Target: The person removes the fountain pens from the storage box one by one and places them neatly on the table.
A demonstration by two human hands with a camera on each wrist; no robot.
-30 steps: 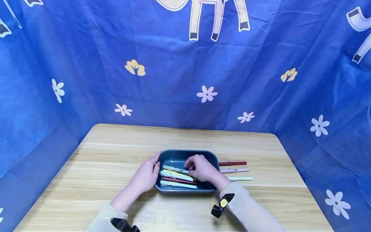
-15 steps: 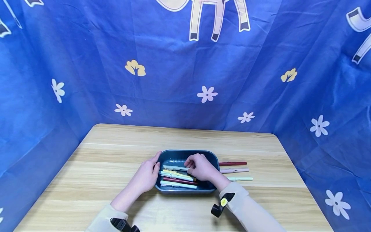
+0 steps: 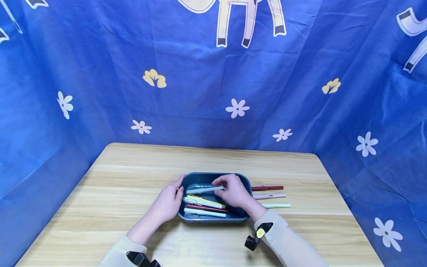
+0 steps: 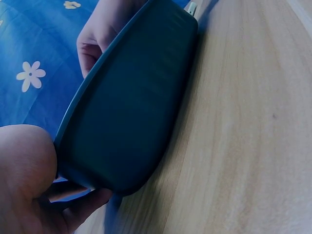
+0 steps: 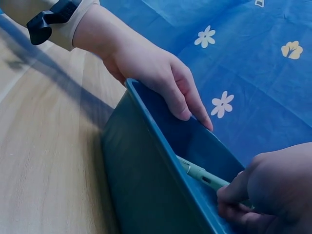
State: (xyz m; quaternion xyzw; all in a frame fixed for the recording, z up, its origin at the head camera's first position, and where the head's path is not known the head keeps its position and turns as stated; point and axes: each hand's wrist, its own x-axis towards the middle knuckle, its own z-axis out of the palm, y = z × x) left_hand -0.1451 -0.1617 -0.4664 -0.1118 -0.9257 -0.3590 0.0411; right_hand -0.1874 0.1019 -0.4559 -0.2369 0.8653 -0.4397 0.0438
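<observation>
My right hand [image 3: 231,191] pinches the pale green pen [image 3: 204,190], within the tray [image 3: 213,220] | its held end has just risen off the yellow pen [image 3: 207,201] | my left hand [image 3: 170,200] grips the tray's left rim | I judge the pen freed for handling

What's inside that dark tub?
In the tub lie a yellow pen, a dark red pen and two whitish pens; the right hand pinches a pale green pen. That hand hides some floor, and anything under the pens is covered.
</observation>
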